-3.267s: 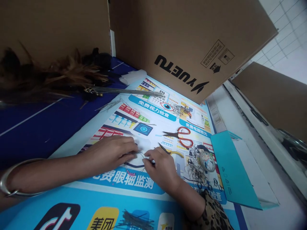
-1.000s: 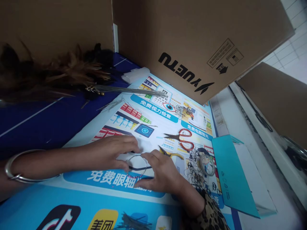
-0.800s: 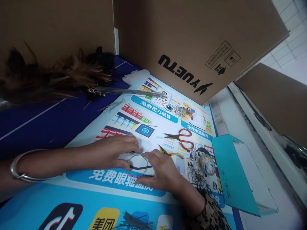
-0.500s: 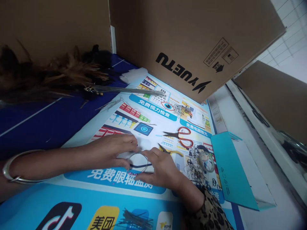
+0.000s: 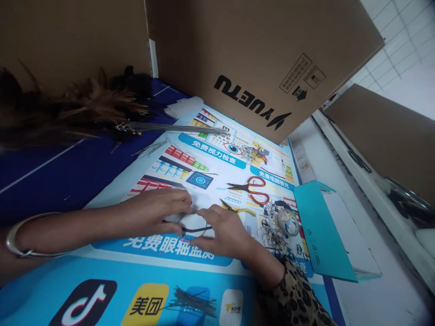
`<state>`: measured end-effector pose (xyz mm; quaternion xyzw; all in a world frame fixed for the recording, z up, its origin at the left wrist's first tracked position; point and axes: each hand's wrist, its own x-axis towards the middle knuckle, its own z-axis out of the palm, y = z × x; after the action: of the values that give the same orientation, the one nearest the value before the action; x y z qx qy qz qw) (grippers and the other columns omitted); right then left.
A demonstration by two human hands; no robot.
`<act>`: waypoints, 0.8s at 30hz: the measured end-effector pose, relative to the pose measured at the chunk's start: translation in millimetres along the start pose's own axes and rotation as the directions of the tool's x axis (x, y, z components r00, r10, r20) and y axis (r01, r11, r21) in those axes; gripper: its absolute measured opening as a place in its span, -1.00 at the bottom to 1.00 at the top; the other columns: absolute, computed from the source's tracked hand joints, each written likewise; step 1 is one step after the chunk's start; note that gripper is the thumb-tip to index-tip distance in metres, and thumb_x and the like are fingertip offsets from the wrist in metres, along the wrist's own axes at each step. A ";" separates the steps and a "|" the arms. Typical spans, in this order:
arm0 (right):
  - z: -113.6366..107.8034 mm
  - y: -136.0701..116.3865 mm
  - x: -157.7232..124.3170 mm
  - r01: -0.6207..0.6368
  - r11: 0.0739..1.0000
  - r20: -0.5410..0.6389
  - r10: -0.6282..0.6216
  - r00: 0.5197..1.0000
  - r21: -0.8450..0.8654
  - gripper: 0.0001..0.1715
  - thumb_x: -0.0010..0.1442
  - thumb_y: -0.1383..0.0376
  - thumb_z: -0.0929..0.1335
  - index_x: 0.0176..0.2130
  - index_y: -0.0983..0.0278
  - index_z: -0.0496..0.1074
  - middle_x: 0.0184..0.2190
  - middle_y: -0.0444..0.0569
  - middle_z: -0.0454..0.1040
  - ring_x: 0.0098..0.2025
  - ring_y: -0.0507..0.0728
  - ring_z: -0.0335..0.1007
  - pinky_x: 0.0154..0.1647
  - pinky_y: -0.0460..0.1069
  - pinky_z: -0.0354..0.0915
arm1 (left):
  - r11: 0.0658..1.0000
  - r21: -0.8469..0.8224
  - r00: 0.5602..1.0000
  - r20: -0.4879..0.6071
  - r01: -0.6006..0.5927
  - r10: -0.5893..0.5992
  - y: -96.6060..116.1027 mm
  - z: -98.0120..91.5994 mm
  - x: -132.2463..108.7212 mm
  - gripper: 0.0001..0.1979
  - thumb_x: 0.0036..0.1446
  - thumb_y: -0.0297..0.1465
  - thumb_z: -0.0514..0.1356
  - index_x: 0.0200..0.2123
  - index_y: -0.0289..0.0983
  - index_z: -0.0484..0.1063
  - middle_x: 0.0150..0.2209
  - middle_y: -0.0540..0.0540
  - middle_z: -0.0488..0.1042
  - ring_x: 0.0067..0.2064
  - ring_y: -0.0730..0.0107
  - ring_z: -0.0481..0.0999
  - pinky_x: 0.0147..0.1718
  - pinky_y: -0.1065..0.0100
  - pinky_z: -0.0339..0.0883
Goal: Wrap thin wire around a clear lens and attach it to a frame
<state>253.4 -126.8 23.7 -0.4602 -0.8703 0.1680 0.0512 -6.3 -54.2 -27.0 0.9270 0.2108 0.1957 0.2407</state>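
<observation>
Ring [image 5: 205,225] between the hands in the head view, left hand [image 5: 171,208] and right hand [image 5: 224,228] both gripping its edge! Off to the grip's right, a turquoise box [image 5: 322,231] shows white inside, contents hard to tell. A metal tangle [image 5: 272,231] sits between; yellow-handled pliers [image 5: 245,211] and red-handled scissors [image 5: 249,186] lie just beyond the right fingers. Farther off, a cardboard box [image 5: 258,54] walls in the grip.

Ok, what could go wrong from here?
The thin ring between the left hand and right hand might bend if pressed unevenly. The pliers, lying close beyond the right hand, could prick its fingers. The loose metal pieces near the right forearm could get scattered.
</observation>
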 end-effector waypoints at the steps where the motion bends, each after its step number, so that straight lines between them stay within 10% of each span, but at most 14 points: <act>1: -0.4 -0.6 0.0 -0.004 1.000 0.005 0.004 1.000 -0.001 -0.17 0.25 -0.19 0.47 0.24 0.29 0.44 -0.07 0.11 0.57 -0.04 0.25 0.57 -0.07 0.04 0.43 | 1.000 0.003 1.000 -0.010 -0.007 0.007 -0.5 -0.1 -0.3 -0.66 0.25 -0.23 0.42 0.06 -0.13 0.56 0.03 -0.20 0.59 0.02 0.09 0.60 -0.09 0.27 0.47; 9: 0.5 7.8 -11.1 0.006 0.997 -0.050 -0.002 0.999 0.072 -0.07 0.16 -0.18 0.54 0.29 0.26 0.40 0.01 0.14 0.55 0.02 0.28 0.54 0.03 0.09 0.46 | 1.000 -0.006 0.999 -0.034 0.015 -0.016 -9.3 -0.8 -4.6 -0.60 0.34 -0.10 0.31 0.17 -0.08 0.57 0.14 -0.21 0.61 0.12 0.02 0.62 0.01 0.23 0.53; 13: 8.4 18.1 -18.5 0.097 0.978 -0.200 -0.060 0.978 0.183 -0.34 0.27 -0.01 0.52 0.18 0.33 0.47 -0.13 0.09 0.60 -0.17 0.19 0.56 -0.08 0.04 0.51 | 1.000 -0.020 0.996 -0.084 -0.009 0.007 -6.8 -6.9 -13.9 -0.71 0.43 -0.21 0.22 0.12 -0.12 0.58 0.06 -0.13 0.68 0.06 0.11 0.66 0.04 0.25 0.54; 16: 16.4 19.5 -22.4 0.181 0.974 -0.369 -0.120 0.922 0.135 -0.69 0.41 0.23 0.36 0.08 0.29 0.52 -0.18 0.07 0.60 -0.18 0.15 0.56 -0.13 0.00 0.52 | 0.990 -0.007 0.981 -0.138 -0.138 0.136 -1.2 -11.9 -24.1 -0.76 0.43 -0.36 0.20 0.08 -0.11 0.60 0.03 -0.07 0.70 0.04 0.18 0.67 0.10 0.25 0.54; 24: 11.9 11.2 -18.9 0.432 0.892 -0.499 -0.437 0.748 -0.134 -0.68 0.30 0.47 0.26 -0.05 0.27 0.52 -0.20 0.04 0.64 -0.19 0.15 0.53 -0.11 0.06 0.53 | 0.942 0.089 0.946 0.038 -0.324 0.322 16.9 -18.7 -34.5 -0.57 0.43 -0.54 0.09 0.27 -0.14 0.46 0.33 -0.06 0.51 0.31 0.22 0.52 0.35 0.26 0.33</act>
<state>270.1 -139.3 9.9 -0.2732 -0.9076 0.0175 0.3182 -38.7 -77.6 -12.0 0.9615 0.0624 0.2117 0.1637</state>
